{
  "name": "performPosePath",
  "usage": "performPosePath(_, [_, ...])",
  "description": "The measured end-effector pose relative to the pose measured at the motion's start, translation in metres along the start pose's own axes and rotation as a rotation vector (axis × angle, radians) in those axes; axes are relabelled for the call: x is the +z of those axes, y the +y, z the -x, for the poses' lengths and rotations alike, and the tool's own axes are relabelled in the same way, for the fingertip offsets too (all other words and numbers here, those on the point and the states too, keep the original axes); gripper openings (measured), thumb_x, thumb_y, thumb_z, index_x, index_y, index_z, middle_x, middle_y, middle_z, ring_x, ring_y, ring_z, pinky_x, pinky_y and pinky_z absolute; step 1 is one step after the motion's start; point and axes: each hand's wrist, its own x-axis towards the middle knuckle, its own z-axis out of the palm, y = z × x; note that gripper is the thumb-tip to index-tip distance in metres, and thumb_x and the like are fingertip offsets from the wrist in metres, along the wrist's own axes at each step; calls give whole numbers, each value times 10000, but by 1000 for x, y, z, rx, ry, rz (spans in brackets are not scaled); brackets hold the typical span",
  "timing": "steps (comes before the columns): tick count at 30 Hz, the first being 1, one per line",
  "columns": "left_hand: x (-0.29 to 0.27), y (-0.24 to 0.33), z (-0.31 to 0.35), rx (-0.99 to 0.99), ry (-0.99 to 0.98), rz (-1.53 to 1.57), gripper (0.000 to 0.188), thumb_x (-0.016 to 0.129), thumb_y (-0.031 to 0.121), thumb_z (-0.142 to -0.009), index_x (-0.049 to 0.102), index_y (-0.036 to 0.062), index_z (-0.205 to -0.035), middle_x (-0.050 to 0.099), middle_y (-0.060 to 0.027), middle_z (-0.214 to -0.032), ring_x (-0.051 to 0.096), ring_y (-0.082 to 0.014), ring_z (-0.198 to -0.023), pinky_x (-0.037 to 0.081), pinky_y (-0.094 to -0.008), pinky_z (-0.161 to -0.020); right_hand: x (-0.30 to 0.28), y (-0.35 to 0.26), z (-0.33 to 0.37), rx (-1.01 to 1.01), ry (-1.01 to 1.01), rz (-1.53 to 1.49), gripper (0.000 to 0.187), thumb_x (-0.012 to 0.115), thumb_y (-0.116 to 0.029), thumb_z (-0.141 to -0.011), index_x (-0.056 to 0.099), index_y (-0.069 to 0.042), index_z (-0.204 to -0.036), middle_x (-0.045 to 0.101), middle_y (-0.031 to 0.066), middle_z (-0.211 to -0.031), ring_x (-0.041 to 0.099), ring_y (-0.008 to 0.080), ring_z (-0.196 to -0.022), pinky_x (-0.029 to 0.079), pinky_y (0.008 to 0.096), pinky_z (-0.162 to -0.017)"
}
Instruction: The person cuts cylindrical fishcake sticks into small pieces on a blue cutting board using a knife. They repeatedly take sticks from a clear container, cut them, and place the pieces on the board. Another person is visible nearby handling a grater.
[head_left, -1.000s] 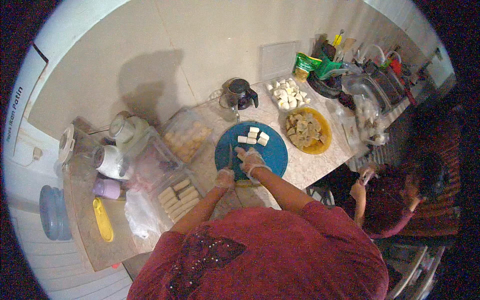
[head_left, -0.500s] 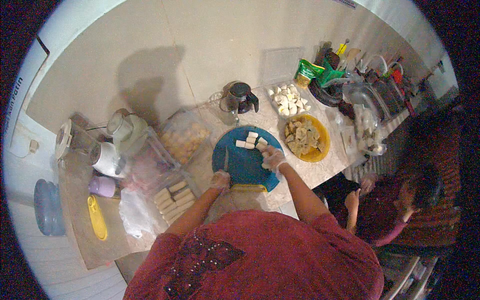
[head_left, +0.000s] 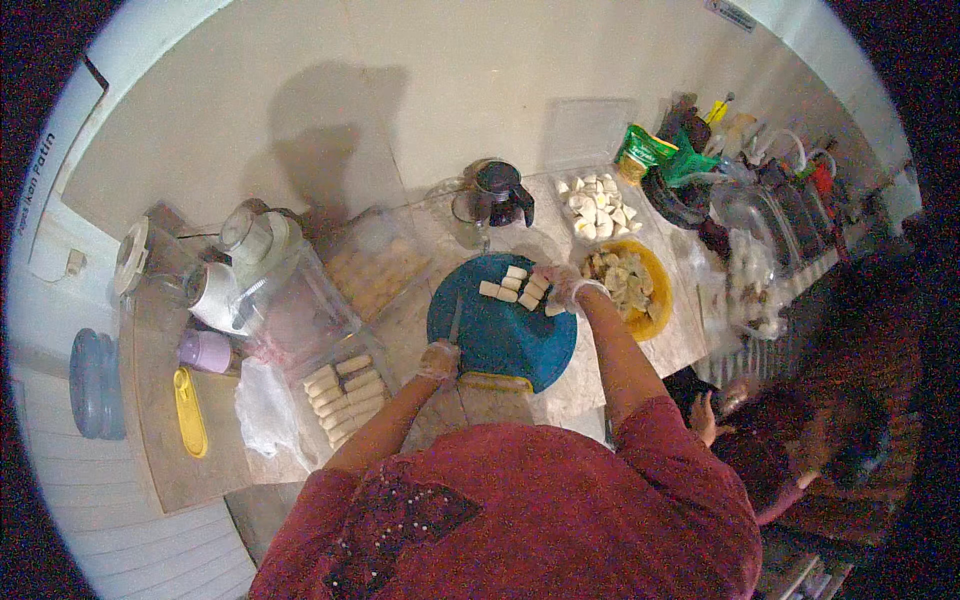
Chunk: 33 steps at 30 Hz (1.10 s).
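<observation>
My left hand (head_left: 438,359), in a clear plastic glove, is closed round the handle of a knife (head_left: 456,320). The blade points away from me over the left side of a round blue cutting board (head_left: 490,345). Cut white cylindrical food pieces (head_left: 508,289) form a small cluster on the far part of the board. My gloved right hand (head_left: 563,284) is at the cluster's right edge, touching or very near the end pieces. Its fingers are too blurred to show whether they grip one. A yellow bowl (head_left: 660,310) of pale, lumpy food (head_left: 624,283) stands just right of it.
Behind the bowl sits a clear tray of cut white pieces (head_left: 600,207); a glass jug (head_left: 495,195) stands beyond the board. At left are uncut rolls (head_left: 345,400), plastic boxes (head_left: 300,300) and a yellow tool (head_left: 190,412). Another person's hand (head_left: 703,418) shows at right.
My right hand has shifted right and away from me, uncovering more white pieces beside the cluster. The left hand still holds the knife in about the same place. The view has shifted slightly.
</observation>
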Motion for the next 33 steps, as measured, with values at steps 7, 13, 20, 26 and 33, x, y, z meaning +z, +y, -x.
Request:
performPosePath(7, [-23, 11, -2, 23, -13, -120, 218, 621, 182, -892, 737, 23, -985, 702, -251, -1000, 728, -388, -921, 606, -480, -726, 22, 33, 24, -314, 324, 511, 1031, 878, -169, -711, 321, -117, -1576, 609, 227, -1363, 620, 384, -1223, 519, 453, -1050])
performPosePath(13, [-50, 37, 25, -85, 110, -240, 191, 636, 153, -876, 735, 22, -973, 701, -259, -1012, 723, -403, -921, 607, -484, -735, 41, 42, 34, -68, 550, 225, 669, 832, -246, -788, 548, -81, -1371, 668, 237, -1225, 641, 419, -1156, 519, 458, -988])
performPosePath(20, [-5, 7, -6, -188, 5, -140, 175, 644, 186, -864, 720, 33, -902, 705, -232, -924, 726, -398, -872, 579, -519, -741, 51, 22, 34, -157, 596, 87, 660, 874, -215, -713, 592, -93, -1297, 693, 201, -1182, 661, 374, -1128, 523, 443, -976])
performPosePath(26, [14, 3, -4, -20, 106, -4, 212, 598, 240, -889, 716, 85, -973, 712, -209, -956, 708, -429, -884, 559, -553, -763, 53, 20, 66, -206, 741, 99, 613, 864, -312, -746, 631, -79, -1263, 689, 209, -1198, 643, 379, -1162, 506, 439, -1003])
performPosePath(33, [-22, 28, 20, -354, 268, 306, 391, 520, 406, -977, 688, 102, -1155, 724, -226, -1049, 700, -450, -942, 552, -554, -827, 95, 2, 90, -437, 865, 126, 463, 731, -266, -857, 630, -42, -1249, 663, 210, -1223, 608, 394, -1178, 463, 464, -1036])
